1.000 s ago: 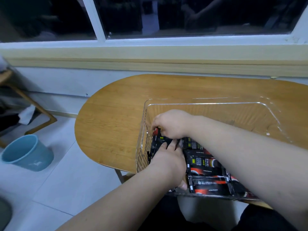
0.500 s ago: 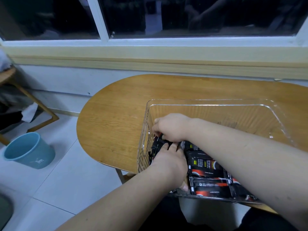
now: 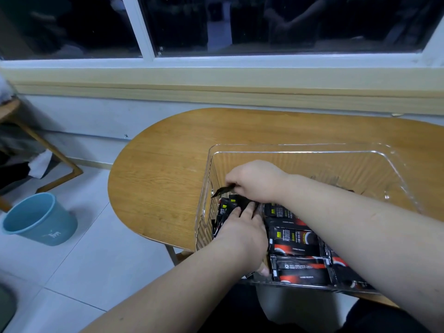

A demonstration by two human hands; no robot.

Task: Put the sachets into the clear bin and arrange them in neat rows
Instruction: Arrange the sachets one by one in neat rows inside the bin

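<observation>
Hands close together in clear bin (image 3: pixel 300 152): right hand (image 3: pixel 254 181) pinches a black sachet (image 3: pixel 220 191), long axis leftward, just beyond left hand (image 3: pixel 242 231) pressing flat on sachet row (image 3: pixel 224 210).

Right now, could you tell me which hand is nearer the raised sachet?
Right. The right hand pinches the raised sachet; the left hand rests flat on other sachets beside it.

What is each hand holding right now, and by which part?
Right hand pinches one black sachet by one end. Left hand holds nothing; its straight fingers press on the sachets lying in the clear bin.
</observation>
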